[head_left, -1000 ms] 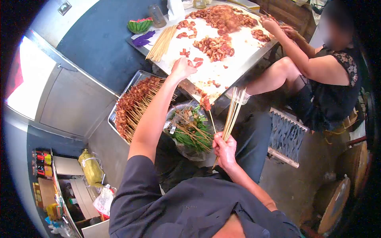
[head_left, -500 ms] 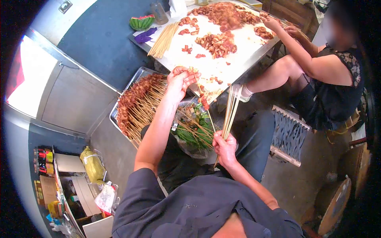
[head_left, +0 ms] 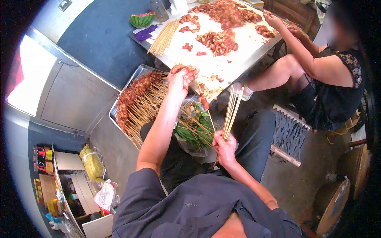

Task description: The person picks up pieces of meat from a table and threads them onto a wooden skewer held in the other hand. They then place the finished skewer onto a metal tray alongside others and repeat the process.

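Note:
My right hand [head_left: 225,148] is closed round a fan of thin wooden skewers [head_left: 231,115]. One skewer stands apart from the bundle and carries red meat pieces [head_left: 204,100] near its upper part. My left hand [head_left: 182,79] is raised over the near edge of the white table [head_left: 238,67], with its fingers curled round a small piece of meat [head_left: 191,68] near that skewer's tip. Piles of cut meat [head_left: 217,43] lie on the table. Bare skewers [head_left: 163,37] are stacked at its left side.
A metal tray [head_left: 114,115] of loaded skewers [head_left: 137,99] sits left of my legs. Greens in a plastic bag [head_left: 192,131] lie between. Watermelon [head_left: 141,20] and a purple glove [head_left: 145,33] are at the table's far left. A co-worker [head_left: 333,67] sits at right near a slatted stool [head_left: 291,135].
My left hand has shifted slightly, its fingers drawn in more. The co-worker's raised hand has moved a little. My right hand keeps its hold on the skewers.

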Demonstrator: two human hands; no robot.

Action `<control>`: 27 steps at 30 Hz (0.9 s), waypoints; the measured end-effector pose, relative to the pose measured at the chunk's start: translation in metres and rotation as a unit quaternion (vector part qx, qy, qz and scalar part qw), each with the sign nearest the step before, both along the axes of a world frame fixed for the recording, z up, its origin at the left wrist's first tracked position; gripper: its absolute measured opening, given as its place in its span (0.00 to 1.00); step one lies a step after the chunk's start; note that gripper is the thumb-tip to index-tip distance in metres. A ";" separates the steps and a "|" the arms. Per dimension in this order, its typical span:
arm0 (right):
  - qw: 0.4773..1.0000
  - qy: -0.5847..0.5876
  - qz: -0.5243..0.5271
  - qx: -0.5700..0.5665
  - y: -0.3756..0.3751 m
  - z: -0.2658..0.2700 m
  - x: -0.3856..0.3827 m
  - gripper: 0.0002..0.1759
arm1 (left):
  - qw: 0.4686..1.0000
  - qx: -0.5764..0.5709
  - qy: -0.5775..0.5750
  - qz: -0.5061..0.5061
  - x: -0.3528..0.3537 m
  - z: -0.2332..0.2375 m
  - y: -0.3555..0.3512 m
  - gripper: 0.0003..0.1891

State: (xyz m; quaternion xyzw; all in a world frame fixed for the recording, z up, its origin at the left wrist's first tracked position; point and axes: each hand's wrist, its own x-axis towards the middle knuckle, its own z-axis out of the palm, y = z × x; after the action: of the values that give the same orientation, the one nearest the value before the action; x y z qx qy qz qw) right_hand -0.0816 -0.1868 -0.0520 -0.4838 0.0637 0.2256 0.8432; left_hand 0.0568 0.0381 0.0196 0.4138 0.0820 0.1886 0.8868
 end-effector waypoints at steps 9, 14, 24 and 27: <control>1.000 0.005 0.007 0.006 -0.003 -0.001 0.001 0.04 | 0.998 0.061 0.033 0.007 -0.004 0.003 -0.011 0.05; 1.000 0.002 -0.011 0.006 -0.002 -0.001 0.000 0.04 | 0.999 -0.001 0.033 0.006 -0.004 -0.006 -0.014 0.05; 1.000 0.000 -0.010 0.002 0.001 0.002 -0.003 0.04 | 0.995 0.032 0.077 0.048 -0.010 -0.001 -0.033 0.09; 1.000 0.009 -0.011 0.007 0.003 0.003 -0.005 0.04 | 0.996 0.021 0.079 0.048 -0.010 0.001 -0.035 0.10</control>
State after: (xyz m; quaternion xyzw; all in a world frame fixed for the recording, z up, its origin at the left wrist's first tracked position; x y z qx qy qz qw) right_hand -0.0865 -0.1839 -0.0486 -0.4753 0.0747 0.2212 0.8482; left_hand 0.0468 0.0036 0.0207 0.4415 0.1675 0.1997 0.8586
